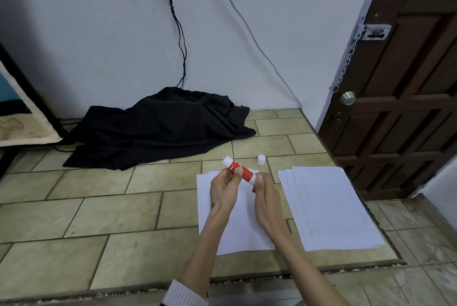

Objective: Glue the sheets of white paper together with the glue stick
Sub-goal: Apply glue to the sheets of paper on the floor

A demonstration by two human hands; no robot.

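A red and white glue stick, uncapped, is held tilted above a sheet of white paper on the tiled floor. My left hand pinches the stick's upper part between thumb and fingers. My right hand grips its lower end. The white cap stands upright on the tiles just beyond the sheet. To the right lies a fanned stack of white sheets.
A crumpled black cloth lies against the wall behind the paper, with cables hanging above it. A dark wooden door stands at the right. A raised tile edge runs along the front.
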